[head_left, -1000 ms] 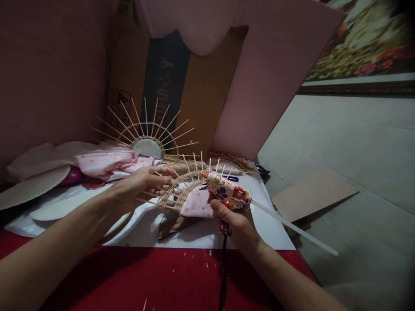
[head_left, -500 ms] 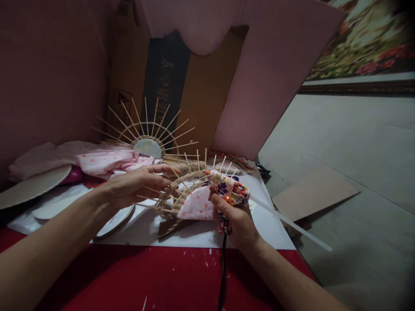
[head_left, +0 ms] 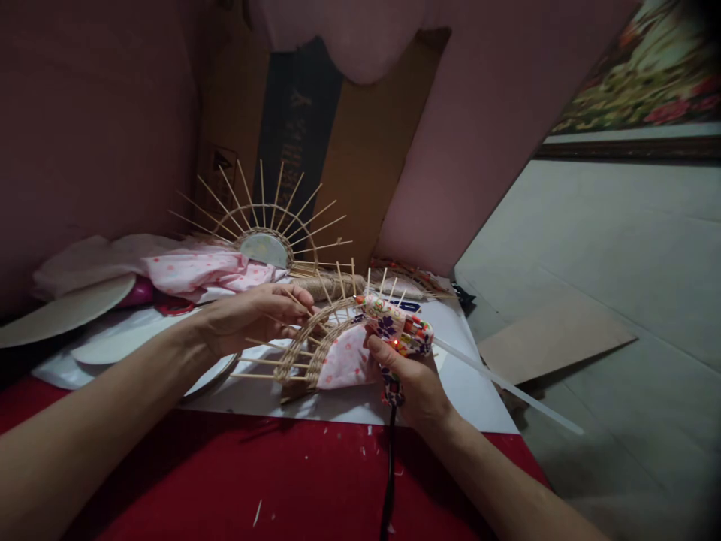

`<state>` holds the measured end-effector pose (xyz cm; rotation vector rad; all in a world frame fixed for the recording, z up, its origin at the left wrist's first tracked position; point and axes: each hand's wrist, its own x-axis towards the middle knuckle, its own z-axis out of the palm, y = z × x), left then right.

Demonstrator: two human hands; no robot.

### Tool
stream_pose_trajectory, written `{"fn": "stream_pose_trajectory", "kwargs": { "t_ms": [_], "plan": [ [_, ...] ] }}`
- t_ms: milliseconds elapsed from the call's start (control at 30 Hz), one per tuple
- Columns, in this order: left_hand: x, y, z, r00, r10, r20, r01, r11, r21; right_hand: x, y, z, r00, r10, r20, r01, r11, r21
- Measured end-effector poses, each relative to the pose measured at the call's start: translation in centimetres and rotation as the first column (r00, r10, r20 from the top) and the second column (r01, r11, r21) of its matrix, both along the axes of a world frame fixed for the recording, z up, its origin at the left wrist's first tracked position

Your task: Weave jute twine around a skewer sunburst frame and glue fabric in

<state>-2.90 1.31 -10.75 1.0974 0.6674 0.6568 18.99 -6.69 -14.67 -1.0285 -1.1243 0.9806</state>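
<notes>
My right hand (head_left: 420, 383) is closed around the handle of a hot glue gun (head_left: 388, 319) wrapped in flowered cloth. A small red light glows on its side, and a long clear glue stick (head_left: 518, 394) sticks out of its back. The nozzle points left at the rim of a woven half-round fan (head_left: 307, 346) with thin sticks fanning out and pink dotted fabric (head_left: 346, 359) at its centre. At the fan's upper left edge, my left hand (head_left: 264, 315) has its fingers curled in a pinch round one of the sticks; the fingertips are partly hidden.
Behind stands another half-round stick frame (head_left: 263, 249), with pink dotted cloth (head_left: 194, 270) and a twine roll (head_left: 327, 286) near it. Pale boards (head_left: 113, 342) lie left. A black cord (head_left: 388, 473) hangs over the red cloth (head_left: 225, 481). Cardboard (head_left: 557, 334) lies on the right.
My left fingers, spread over the fan before, have curled in at its sticks. The fan has tilted slightly. The glue gun stays at nearly the same spot, while the view has shifted a little.
</notes>
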Motion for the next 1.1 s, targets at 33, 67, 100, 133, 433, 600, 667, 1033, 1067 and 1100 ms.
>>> {"fn": "stream_pose_trajectory", "kwargs": {
  "t_ms": [33, 67, 100, 133, 433, 600, 667, 1033, 1067, 1100],
  "plan": [
    [0.0, 0.0, 0.0, 1.0, 0.008, 0.008, -0.008, 1.0, -0.012, 0.0, 0.0, 0.0, 1.0, 0.001, 0.009, -0.001, 1.0, 0.0],
    [0.0, 0.0, -0.1, 1.0, 0.015, 0.013, -0.015, 1.0, -0.023, 0.0, 0.0, 0.0, 1.0, 0.005, 0.018, -0.005, 1.0, 0.0],
    [0.1, 0.0, -0.1, 1.0, 0.02, 0.017, -0.019, 0.999, -0.031, 0.1, 0.0, 0.0, 1.0, 0.008, 0.024, -0.008, 1.0, 0.003],
    [0.1, 0.1, -0.2, 1.0, 0.021, 0.021, -0.02, 0.999, -0.039, 0.1, 0.0, 0.0, 1.0, 0.011, 0.028, -0.011, 1.0, 0.006],
    [0.0, 0.5, -0.8, 0.999, 0.02, 0.039, -0.018, 0.999, -0.047, 0.0, -0.1, 0.0, 0.999, 0.017, 0.036, -0.018, 0.999, 0.029],
    [0.1, 0.0, -0.2, 1.0, 0.011, -0.014, -0.011, 0.999, -0.033, 0.1, -0.1, -0.1, 0.999, 0.021, 0.038, -0.021, 1.0, 0.009],
    [0.1, -0.2, 0.1, 0.999, 0.002, -0.045, -0.004, 1.0, -0.031, 0.2, 0.0, -0.2, 0.999, 0.02, 0.025, -0.02, 1.0, 0.006],
    [-0.6, -0.2, 0.8, 0.979, -0.019, -0.205, 0.008, 0.998, -0.055, 0.3, -0.1, -0.5, 1.0, 0.014, 0.016, -0.013, 1.0, -0.018],
    [-0.6, -0.2, 0.7, 0.979, -0.021, -0.201, 0.01, 0.998, -0.054, 0.3, -0.1, -0.5, 1.0, 0.012, 0.02, -0.012, 1.0, -0.017],
    [-0.6, -0.2, 0.7, 0.98, -0.022, -0.195, 0.013, 0.999, -0.052, 0.3, -0.1, -0.5, 1.0, 0.012, 0.023, -0.011, 1.0, -0.016]
  ]
}}
